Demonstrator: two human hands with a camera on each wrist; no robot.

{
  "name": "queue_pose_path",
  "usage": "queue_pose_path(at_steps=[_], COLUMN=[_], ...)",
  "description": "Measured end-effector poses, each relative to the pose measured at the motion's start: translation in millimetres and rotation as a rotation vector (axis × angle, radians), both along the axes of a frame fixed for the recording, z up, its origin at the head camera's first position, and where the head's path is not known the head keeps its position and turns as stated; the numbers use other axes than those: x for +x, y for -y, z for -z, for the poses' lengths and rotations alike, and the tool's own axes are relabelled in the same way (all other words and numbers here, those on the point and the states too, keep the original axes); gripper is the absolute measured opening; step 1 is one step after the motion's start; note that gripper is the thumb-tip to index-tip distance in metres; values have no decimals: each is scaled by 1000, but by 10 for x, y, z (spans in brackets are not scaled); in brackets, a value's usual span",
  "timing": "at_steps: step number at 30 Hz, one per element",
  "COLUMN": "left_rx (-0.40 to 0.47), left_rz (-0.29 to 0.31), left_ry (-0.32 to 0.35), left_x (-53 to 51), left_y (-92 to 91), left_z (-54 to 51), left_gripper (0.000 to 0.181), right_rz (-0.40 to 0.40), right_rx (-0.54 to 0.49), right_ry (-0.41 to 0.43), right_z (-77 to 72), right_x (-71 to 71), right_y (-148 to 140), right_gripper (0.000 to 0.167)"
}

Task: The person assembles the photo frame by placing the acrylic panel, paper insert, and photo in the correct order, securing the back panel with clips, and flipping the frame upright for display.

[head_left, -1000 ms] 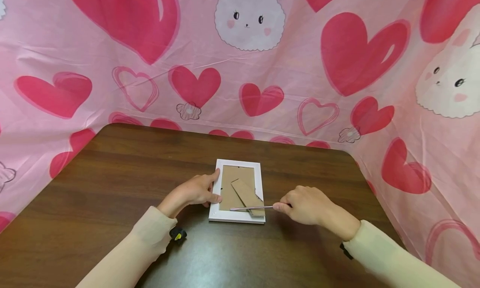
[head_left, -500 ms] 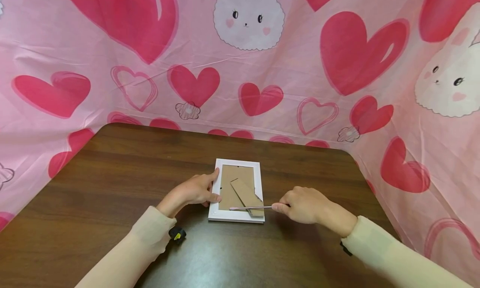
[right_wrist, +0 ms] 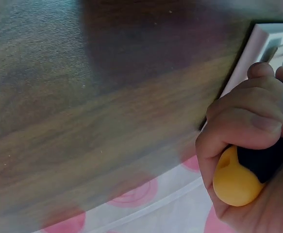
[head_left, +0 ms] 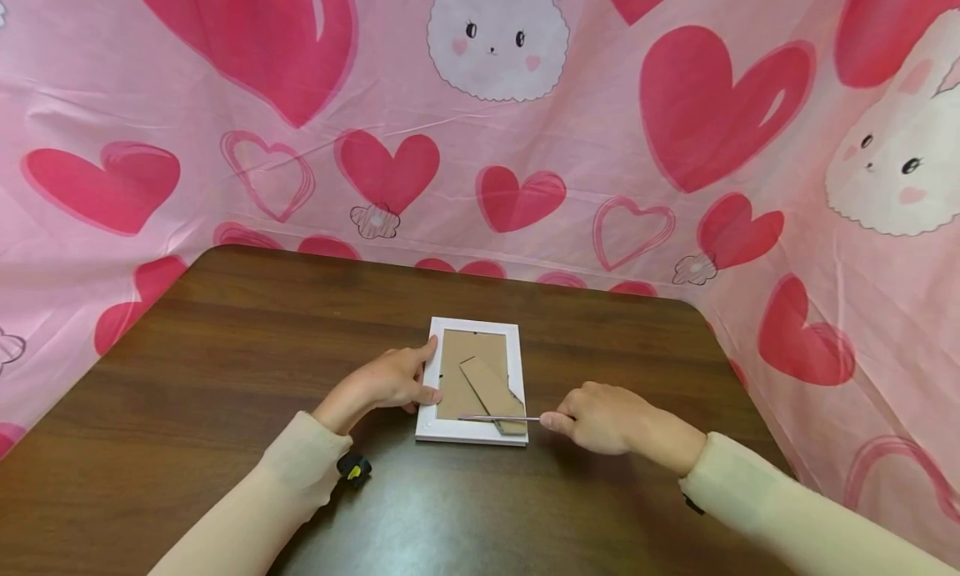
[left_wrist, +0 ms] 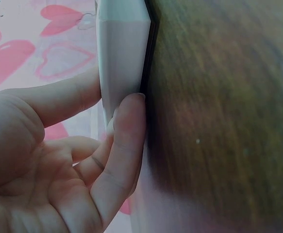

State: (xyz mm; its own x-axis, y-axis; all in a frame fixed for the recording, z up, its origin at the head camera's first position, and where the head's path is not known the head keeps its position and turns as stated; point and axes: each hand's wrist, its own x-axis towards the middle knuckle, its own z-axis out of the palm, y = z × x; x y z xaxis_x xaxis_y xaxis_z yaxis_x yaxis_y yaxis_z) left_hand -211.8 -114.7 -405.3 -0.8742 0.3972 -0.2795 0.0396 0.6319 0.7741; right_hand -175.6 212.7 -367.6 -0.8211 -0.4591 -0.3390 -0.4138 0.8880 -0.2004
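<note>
White frame: a rectangle with a smooth, pale border [head_left: 513,351], lying back side up near the table's middle, its short edges at 12 and 6 o'clock.
Backing board: flat, matte brown sheet [head_left: 453,363] inside the border, with small dark tabs at 12 and 9 o'clock.
Cardboard strip: stiff brown piece [head_left: 491,384], ragged along one edge, slanting from the board's middle toward 5 o'clock and overlapping the border there.
Screwdriver: slim metal shaft [head_left: 517,418]; the black handle ends in a rounded yellow cap [right_wrist: 236,179].
Left hand: pinches the frame's side at 9 o'clock, thumb and fingers bent against it [head_left: 386,382].
Right hand: fingers wrapped round the screwdriver's handle, just off the frame at 4 o'clock [head_left: 607,418].
Since half a second ago: the right hand has sunk slightly toward 6 o'clock, leaving the shaft more level; frame and left hand look unmoved.
In the way: the strip covers the board's 5 o'clock corner, under the shaft; whether the tip is wedged under anything cannot be told.
Around: dark, glossy wood-grain table [head_left: 300,326]; creased pink cloth with hearts beyond, at 12 o'clock [head_left: 330,176]; cream sleeves [head_left: 251,497].
</note>
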Motion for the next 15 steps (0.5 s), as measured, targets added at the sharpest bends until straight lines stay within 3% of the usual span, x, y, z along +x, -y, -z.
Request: queue_pose_path(at_steps=[15], left_rx=[-24], left_rz=[10], left_ry=[0], left_x=[-27], left_y=[5], left_z=[19], left_gripper=[97], right_rz=[27], right_rx=[-65], right_ry=[106], right_z=[47], right_x=[57], right_y=[15], right_gripper=[55])
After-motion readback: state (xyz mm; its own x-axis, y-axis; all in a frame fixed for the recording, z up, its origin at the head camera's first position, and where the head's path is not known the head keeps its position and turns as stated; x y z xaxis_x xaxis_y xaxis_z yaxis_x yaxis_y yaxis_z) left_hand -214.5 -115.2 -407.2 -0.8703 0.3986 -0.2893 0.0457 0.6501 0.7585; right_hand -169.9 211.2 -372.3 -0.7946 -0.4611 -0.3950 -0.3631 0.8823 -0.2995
